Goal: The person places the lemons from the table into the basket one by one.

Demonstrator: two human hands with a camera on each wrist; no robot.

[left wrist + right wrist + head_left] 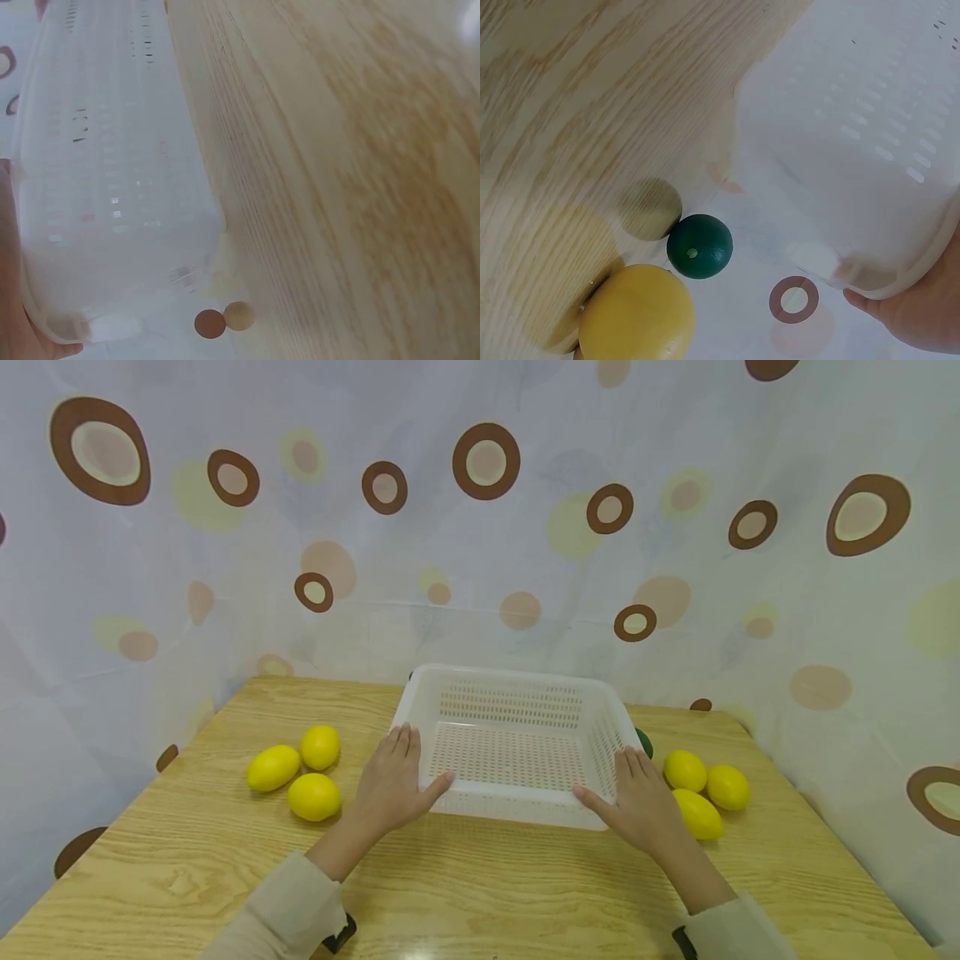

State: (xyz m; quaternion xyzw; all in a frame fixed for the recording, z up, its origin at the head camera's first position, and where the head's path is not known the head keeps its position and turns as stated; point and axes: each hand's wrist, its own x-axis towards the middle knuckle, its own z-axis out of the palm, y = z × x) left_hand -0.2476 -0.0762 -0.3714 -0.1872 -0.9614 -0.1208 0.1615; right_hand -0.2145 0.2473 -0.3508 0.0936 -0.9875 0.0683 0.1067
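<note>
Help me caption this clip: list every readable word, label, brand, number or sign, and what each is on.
No readable text anywhere.
Basket: a small lined patch in the left wrist view, too blurred to tell if it is print.

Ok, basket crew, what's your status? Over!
Left hand, right hand: gripping basket sides. Basket: no fruit inside. Maybe in the way: yellow fruit beside right hand.

The wood-grain surface point(480, 893) bears three lemons point(314, 797) leftward, three more rightward, a green fruit point(700, 246) near those.
</note>
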